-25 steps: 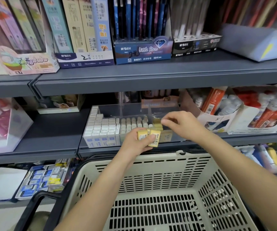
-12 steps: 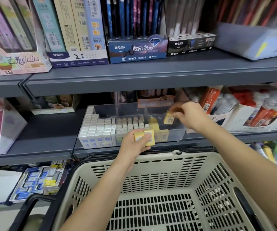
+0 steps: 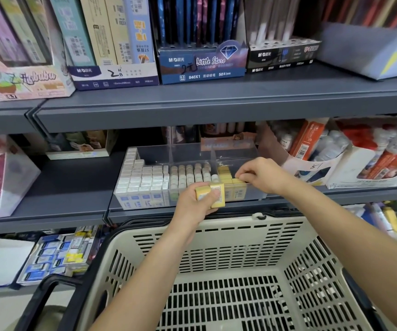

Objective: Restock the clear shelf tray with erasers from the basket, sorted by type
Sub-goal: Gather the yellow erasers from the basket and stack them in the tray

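Clear tray (image 3: 188, 152) — it sits on the middle shelf (image 3: 73, 185), with its front wall at the shelf lip. It has three sections, left to right: white erasers (image 3: 142, 180), round-topped erasers (image 3: 188, 175), and yellow rows (image 3: 224, 174) packed against the divider.

Open room: the back of the left and middle sections is bare floor. In the right section the floor behind and to the right of the yellow rows is bare up to the side wall.

Your right hand (image 3: 261, 175) reaches in over the front wall. Its fingertips (image 3: 243, 176) are bunched and pinch a yellow eraser (image 3: 237, 181) in the front row, right against the front wall.

Your left hand (image 3: 192, 209) hovers just outside the front wall, fingers curled round a small stack of yellow erasers (image 3: 218, 199).

Basket (image 3: 240, 225) — its far rim lies just below the shelf lip, under both of your forearms. The upper shelf (image 3: 216, 108) overhangs the tray, with a gap between it and your right hand.
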`<state>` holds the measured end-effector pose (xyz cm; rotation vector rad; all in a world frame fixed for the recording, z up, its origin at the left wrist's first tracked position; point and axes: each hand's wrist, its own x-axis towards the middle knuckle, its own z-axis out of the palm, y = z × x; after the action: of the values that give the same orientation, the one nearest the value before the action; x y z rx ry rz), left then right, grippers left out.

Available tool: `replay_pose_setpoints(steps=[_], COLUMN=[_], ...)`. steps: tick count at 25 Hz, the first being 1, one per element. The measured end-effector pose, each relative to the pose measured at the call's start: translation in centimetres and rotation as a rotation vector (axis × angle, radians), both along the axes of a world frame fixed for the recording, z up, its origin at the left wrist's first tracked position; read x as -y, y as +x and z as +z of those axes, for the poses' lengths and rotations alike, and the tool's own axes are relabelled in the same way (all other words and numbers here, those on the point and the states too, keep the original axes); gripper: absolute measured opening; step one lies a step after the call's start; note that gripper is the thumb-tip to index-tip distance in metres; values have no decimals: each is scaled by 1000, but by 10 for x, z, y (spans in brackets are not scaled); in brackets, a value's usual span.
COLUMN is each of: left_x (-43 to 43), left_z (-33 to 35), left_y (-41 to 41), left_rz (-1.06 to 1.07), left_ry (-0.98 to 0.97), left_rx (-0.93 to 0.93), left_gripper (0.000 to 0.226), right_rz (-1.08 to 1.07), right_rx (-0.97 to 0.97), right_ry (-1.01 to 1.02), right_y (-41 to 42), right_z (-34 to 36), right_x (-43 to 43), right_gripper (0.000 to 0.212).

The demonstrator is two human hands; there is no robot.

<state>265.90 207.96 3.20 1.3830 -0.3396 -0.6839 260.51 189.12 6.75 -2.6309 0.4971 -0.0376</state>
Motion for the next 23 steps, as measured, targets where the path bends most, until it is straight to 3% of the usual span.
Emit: replay_pose_setpoints(steps=[6,8,10,13,18,20,23], left_x=[-1,-1,0,0,2,1,-2], left_z=[-2,-2,-2,-3,-5,-6,-6], left_y=[2,2,2,3,5,6,5], left_rz=[-27,-47,-61,-80,-86,-85,-110], left_ry=[61,78,61,31,60,76,62], left_rx=[51,53,53,49,49,59,66], left_gripper=[22,19,17,15,18,19,15], right_rz=[-6,3,93,200,-32,-139,-169], right_rx=[21,174,309,169,243,297,201], right_ry=[-127,-205,-150,-100,137,69,-178], right_y=[0,-5,-12,-21,-33,-28,-12], right_z=[1,5,9,7,29,38,37], right_x=[-8,-18,-35,-55,-34,-17,-6], right_gripper=[23,23,23,27,8,11,21])
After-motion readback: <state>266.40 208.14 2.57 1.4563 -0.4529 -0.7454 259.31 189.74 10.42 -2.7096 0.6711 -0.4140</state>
